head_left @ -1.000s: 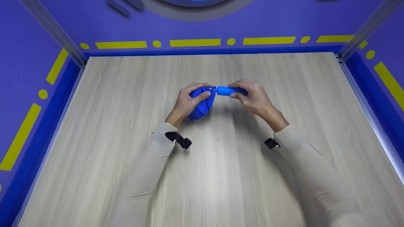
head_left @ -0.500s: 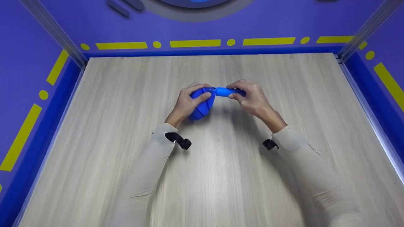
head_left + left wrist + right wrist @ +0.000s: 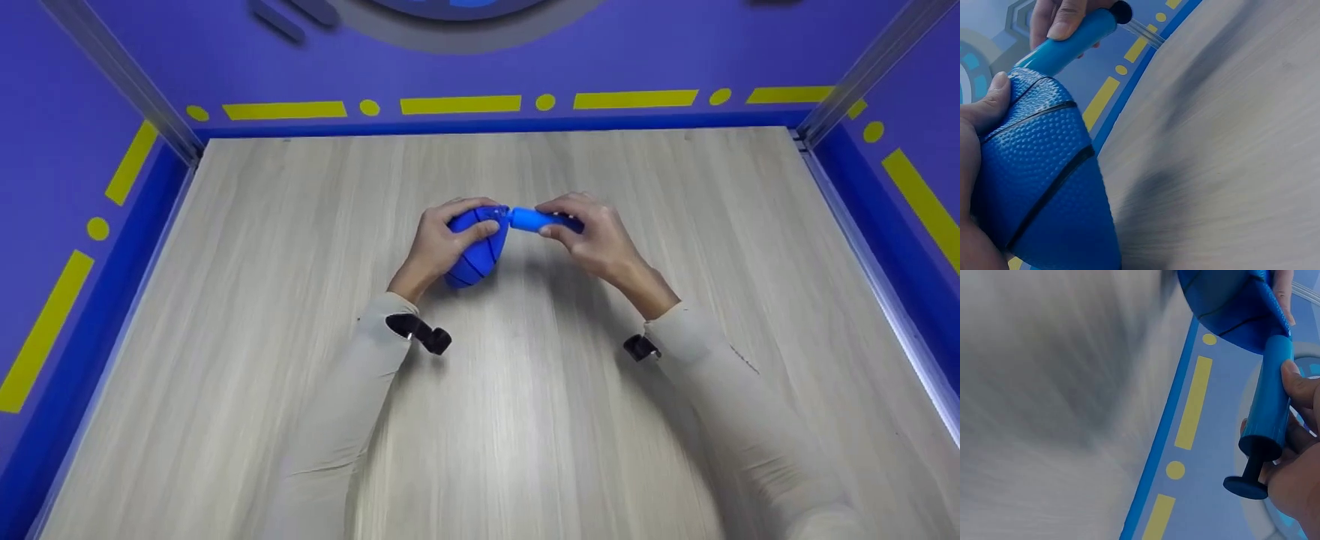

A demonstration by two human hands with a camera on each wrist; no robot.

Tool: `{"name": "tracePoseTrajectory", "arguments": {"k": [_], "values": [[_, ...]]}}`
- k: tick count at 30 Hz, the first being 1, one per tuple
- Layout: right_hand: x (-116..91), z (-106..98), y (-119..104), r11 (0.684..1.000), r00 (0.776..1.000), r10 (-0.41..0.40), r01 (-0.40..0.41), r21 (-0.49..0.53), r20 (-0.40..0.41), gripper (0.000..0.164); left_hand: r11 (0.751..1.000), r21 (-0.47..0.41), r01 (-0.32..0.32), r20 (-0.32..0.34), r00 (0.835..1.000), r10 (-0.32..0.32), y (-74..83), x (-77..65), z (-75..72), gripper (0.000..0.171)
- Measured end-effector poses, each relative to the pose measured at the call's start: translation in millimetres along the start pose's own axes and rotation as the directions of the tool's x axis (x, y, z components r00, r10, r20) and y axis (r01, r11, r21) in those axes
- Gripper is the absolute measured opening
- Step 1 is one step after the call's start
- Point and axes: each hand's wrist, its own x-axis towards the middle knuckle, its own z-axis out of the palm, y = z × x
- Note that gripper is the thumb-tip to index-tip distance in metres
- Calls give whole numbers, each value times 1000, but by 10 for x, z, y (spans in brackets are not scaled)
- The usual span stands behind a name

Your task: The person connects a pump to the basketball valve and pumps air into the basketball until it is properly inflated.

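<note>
A blue basketball (image 3: 472, 264), pebbled with black seams, looks deflated and folded. My left hand (image 3: 441, 238) grips its upper part, thumb pressed on the near face. My right hand (image 3: 600, 234) holds a small blue hand pump (image 3: 528, 220) around its barrel, level with the ball's top. The pump's front end points left and meets the ball's upper corner, a short narrow piece showing between them in the head view. In the right wrist view the black plunger handle (image 3: 1245, 487) sticks out a little from the barrel's rear. The ball's far side is hidden.
Both hands are over the far half of a light wood-grain table (image 3: 495, 420). A purple-blue back wall (image 3: 637, 52) with yellow marks rises behind, and side walls stand left and right. Black wrist cameras (image 3: 420, 333) sit on the sleeves.
The right hand has brought the pump slightly left, nearer the ball. The left hand's grip on the ball looks the same, and the whole head view has shifted a little.
</note>
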Motion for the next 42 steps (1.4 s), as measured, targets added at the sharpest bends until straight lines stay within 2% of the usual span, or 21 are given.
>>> {"name": "tracePoseTrajectory", "arguments": {"k": [7, 15, 20, 27, 36, 42], "values": [[-4, 27, 18, 1000, 1000, 8, -8, 19, 17, 28, 996, 87, 22, 10, 1000, -23, 64, 20, -103, 33], [-4, 40, 33, 1000, 999, 17, -17, 10, 34, 29, 980, 191, -49, 66, 997, 37, 135, 49, -199, 34], [-12, 36, 54, 1000, 999, 19, -18, -8, 46, 28, 961, 266, -74, 97, 994, 49, 156, 50, -214, 33], [-41, 36, 89, 1000, 998, 22, -21, -7, 56, 28, 928, 354, -120, 146, 987, 72, 239, 57, -163, 36], [-40, 28, 84, 1000, 997, 0, 2, -31, 71, 29, 861, 454, -230, 226, 964, 138, 321, 128, -5, 42], [-55, 20, 72, 999, 997, -20, 22, -28, 73, 29, 846, 477, -240, 267, 956, 121, 373, 147, 65, 38]]}}
